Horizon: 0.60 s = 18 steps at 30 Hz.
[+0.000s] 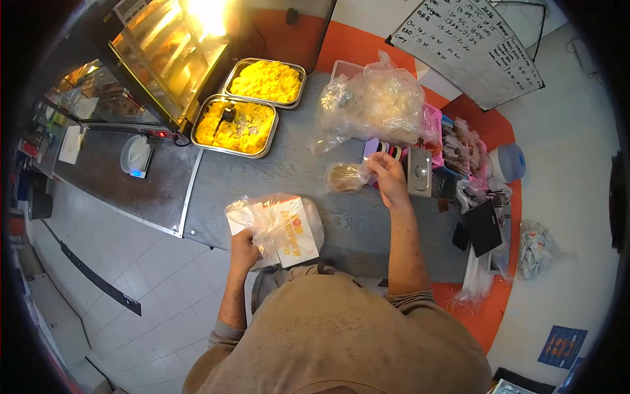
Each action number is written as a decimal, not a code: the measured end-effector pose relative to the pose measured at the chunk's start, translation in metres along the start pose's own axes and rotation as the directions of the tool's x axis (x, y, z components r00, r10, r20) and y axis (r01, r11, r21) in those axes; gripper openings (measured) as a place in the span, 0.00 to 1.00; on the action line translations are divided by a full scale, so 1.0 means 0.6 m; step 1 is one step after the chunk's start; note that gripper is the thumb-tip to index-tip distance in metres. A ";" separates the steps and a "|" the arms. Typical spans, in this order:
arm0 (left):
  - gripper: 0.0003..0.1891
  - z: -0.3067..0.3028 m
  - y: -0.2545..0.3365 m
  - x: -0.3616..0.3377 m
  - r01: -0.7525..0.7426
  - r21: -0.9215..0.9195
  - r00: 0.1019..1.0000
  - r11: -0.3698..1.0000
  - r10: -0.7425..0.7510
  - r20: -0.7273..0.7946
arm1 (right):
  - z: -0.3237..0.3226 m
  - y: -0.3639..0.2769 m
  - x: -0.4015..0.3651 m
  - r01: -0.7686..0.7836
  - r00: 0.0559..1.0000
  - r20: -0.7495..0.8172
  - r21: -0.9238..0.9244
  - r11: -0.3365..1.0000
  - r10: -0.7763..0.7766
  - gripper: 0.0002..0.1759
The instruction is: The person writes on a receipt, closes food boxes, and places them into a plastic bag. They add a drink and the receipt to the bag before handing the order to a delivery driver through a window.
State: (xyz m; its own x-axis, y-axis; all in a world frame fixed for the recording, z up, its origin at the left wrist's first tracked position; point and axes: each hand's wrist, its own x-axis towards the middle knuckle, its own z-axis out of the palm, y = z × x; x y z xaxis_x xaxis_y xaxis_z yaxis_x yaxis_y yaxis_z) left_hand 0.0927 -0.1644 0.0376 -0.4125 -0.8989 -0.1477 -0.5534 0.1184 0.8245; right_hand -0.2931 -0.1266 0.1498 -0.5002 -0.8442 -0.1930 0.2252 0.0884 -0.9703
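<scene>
My left hand (244,249) is closed on the edge of a clear plastic bag (315,220). Inside that bag are white cardboard boxes (293,236) with orange print, near the counter's front edge. Over to the right, my right hand (388,176) pinches the gathered top of a small clear bag (344,178). Something brown fills this small bag; I cannot make out what it is. Close beyond my right fingers stand a purple holder (371,148) and a metal container with a lid (419,172).
Two metal trays of yellow food (236,127) stand at the back left beside a lit glass display cabinet (164,52). Large clear bags (380,98) lie at the back. Pink baskets (469,148) with small packets and a dark tablet (482,228) are on the right.
</scene>
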 end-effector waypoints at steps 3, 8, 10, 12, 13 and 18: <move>0.11 0.005 -0.012 -0.001 0.094 -0.110 0.995 0.989 -0.091 0.032 | -0.008 0.003 0.001 -0.032 0.998 0.053 -0.058 0.998 0.035 0.05; 0.10 0.006 0.007 -0.003 0.196 -0.531 0.980 0.825 -0.188 0.071 | 0.028 -0.025 -0.035 -0.098 0.984 0.167 0.231 0.968 0.060 0.13; 0.12 -0.006 0.014 0.001 0.268 -0.524 0.963 0.809 -0.236 0.128 | 0.065 -0.016 -0.043 -0.192 0.943 0.313 0.226 0.955 0.115 0.11; 0.14 -0.023 0.037 0.007 0.366 -0.393 0.926 0.843 -0.290 0.240 | 0.102 0.033 -0.046 -0.190 0.908 0.409 0.197 0.962 0.095 0.08; 0.14 -0.023 0.034 0.009 0.364 -0.395 0.928 0.843 -0.291 0.234 | 0.122 0.059 -0.048 -0.099 0.889 0.455 0.072 0.992 0.056 0.07; 0.15 -0.016 0.019 0.012 0.343 -0.424 0.935 0.838 -0.261 0.239 | 0.196 0.105 -0.070 0.139 0.870 0.477 -0.481 0.866 0.125 0.06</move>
State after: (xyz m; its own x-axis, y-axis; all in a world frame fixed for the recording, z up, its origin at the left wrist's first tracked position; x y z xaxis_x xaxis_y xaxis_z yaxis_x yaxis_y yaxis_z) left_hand 0.0903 -0.1738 0.0514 -0.4145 -0.7705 -0.4842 -0.2982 -0.3877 0.8722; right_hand -0.1595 -0.1479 0.1137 -0.0078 -0.9755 -0.2200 -0.2764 0.2135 -0.9370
